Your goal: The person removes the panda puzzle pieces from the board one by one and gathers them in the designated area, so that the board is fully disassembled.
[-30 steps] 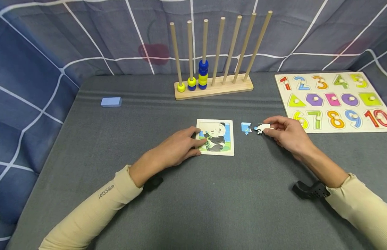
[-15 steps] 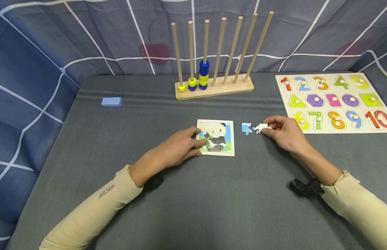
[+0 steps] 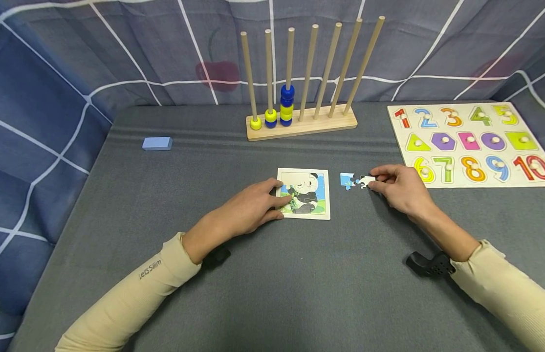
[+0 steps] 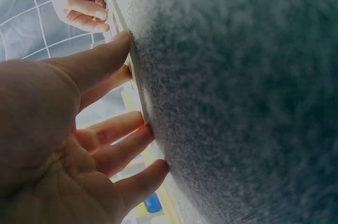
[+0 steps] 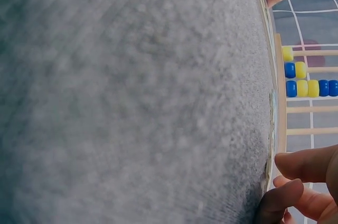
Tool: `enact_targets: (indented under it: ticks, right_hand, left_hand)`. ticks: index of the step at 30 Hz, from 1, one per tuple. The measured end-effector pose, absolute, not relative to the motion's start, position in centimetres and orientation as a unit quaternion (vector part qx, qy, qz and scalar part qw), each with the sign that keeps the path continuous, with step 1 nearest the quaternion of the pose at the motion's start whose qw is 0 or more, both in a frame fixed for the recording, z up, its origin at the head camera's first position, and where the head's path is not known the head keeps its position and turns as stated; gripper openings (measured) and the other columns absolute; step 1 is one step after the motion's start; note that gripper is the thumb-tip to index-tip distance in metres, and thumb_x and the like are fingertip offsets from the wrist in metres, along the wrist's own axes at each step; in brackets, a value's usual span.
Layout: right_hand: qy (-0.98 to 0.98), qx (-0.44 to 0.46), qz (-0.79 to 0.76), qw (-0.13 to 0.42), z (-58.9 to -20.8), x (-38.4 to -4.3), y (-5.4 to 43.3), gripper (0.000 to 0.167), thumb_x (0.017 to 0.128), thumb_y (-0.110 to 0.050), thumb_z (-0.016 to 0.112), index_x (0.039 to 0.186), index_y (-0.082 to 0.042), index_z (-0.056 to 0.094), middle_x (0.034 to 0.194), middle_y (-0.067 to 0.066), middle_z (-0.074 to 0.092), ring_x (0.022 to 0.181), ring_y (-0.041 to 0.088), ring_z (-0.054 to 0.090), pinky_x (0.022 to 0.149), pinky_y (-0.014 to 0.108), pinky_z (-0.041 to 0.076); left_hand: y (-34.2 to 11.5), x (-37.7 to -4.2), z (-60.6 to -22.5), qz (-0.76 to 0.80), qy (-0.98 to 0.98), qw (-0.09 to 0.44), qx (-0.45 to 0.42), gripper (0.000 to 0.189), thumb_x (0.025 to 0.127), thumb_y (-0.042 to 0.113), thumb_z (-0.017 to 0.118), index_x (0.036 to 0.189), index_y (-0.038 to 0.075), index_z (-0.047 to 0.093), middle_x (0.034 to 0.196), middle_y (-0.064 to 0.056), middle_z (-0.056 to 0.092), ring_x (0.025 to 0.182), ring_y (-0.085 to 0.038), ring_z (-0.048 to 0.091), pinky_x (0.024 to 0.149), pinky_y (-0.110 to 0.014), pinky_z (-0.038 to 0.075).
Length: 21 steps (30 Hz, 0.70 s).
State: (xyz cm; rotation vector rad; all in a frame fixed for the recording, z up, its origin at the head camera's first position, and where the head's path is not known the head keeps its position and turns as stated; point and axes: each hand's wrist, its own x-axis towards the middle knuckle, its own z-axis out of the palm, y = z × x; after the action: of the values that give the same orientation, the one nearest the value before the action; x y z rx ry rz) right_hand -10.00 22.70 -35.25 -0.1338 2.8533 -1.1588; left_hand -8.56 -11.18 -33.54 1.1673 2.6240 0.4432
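Note:
In the head view a square panda puzzle [image 3: 303, 193] with a pale wooden frame lies on the grey table. My left hand [image 3: 256, 205] rests at its left side, fingers extended, with fingertips on the frame and over the picture. To the right of the frame lies a blue jigsaw piece [image 3: 347, 181]. A black-and-white jigsaw piece [image 3: 365, 182] sits right against it. My right hand [image 3: 402, 190] pinches that piece's right end between thumb and fingers, which hide part of it. The right wrist view shows the thumb [image 5: 303, 164] and bent fingers at the piece's thin edge.
Behind the puzzle stands a wooden peg rack [image 3: 303, 128] with tall rods and several blue and yellow beads. A number-and-shape board [image 3: 468, 151] lies at the right, close behind my right hand. A blue block [image 3: 157, 143] is at the left. A patterned curtain [image 3: 166, 49] closes off the back.
My right hand has moved slightly left, bringing the black-and-white piece up against the blue one. Its fingers now cover more of the piece. The left hand has stayed on the puzzle.

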Motion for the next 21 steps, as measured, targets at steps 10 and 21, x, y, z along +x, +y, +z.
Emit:
enact_targets:
  ticks: [10,21]
  right_hand:
    - [0.925,-0.061,-0.373,0.037,-35.09,-9.79,22.67,0.025,0.087,-0.002,0.072,0.110,0.009,0.069,0.094,0.019,0.062,0.066,0.015,0.048,0.054,0.025,0.037]
    - [0.931,-0.083,-0.355,0.024,-35.16,-9.66,22.58,0.025,0.085,0.002,0.072,0.109,0.009,0.070,0.093,0.018,0.060,0.070,0.021,0.046,0.057,0.027,0.035]
  left_hand:
    - [-11.17,-8.54,-33.51,0.151,0.898,0.121,0.395,0.042,0.098,0.026,0.065,0.137,0.010,0.061,0.138,-0.020,0.050,0.116,-0.031,0.057,0.096,-0.044,0.047]
    - [-11.17,-8.53,-33.52,0.151,0.898,0.121,0.396,0.042,0.098,0.026,0.065,0.137,0.010,0.061,0.138,-0.020,0.049,0.116,-0.030,0.056,0.097,-0.044,0.047]
